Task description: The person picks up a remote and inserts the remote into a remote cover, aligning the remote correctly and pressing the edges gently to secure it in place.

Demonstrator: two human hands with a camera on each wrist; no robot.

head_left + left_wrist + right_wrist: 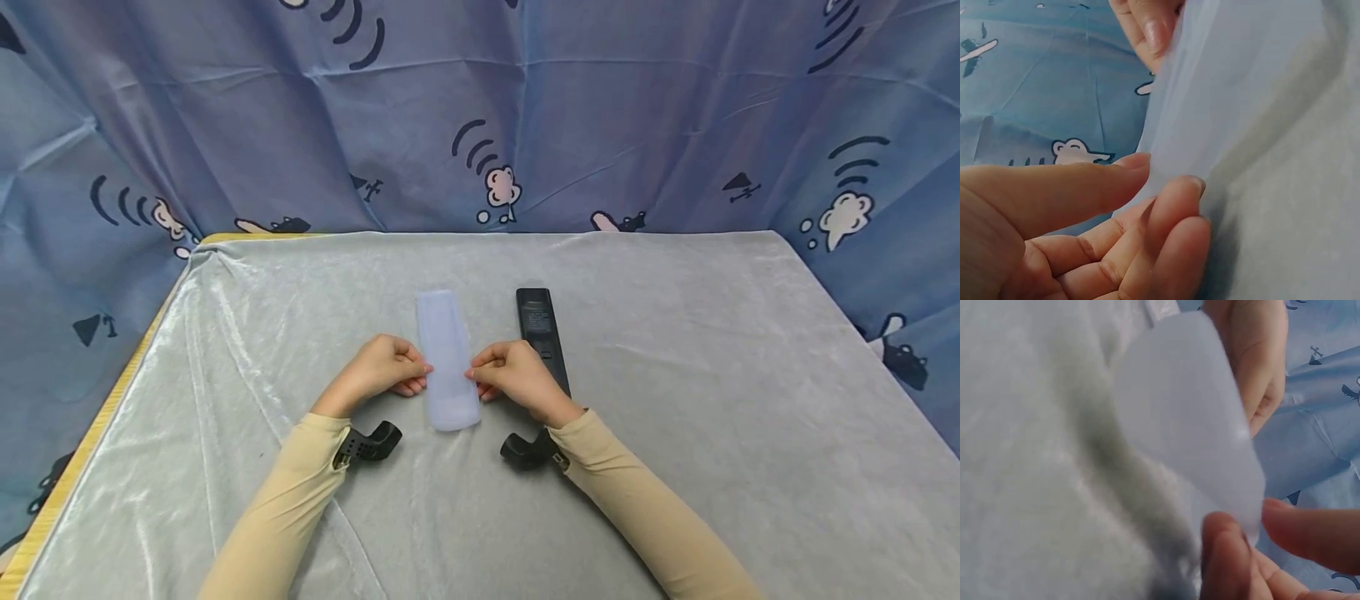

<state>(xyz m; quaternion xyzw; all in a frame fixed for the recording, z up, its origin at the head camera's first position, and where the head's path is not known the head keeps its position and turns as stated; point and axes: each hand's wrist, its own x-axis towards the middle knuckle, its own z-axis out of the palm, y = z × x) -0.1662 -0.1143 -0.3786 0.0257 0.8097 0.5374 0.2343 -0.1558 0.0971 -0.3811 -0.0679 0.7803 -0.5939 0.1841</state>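
A translucent whitish sleeve, long and flat like a remote control cover, is held between both hands above the table. On its left edge, the left hand pinches it between thumb and fingers. The right hand pinches the right edge at about the same height. In the left wrist view the thumb lies against the sleeve's edge, and the right wrist view shows the sleeve bowed between the two hands. A black remote control lies just beyond the right hand, its lower part partly hidden by that hand.
A grey velvety cloth covers the table, with creases at the left. Yellow table edge shows along the left side. A blue patterned curtain hangs behind. Each wrist wears a black camera mount.
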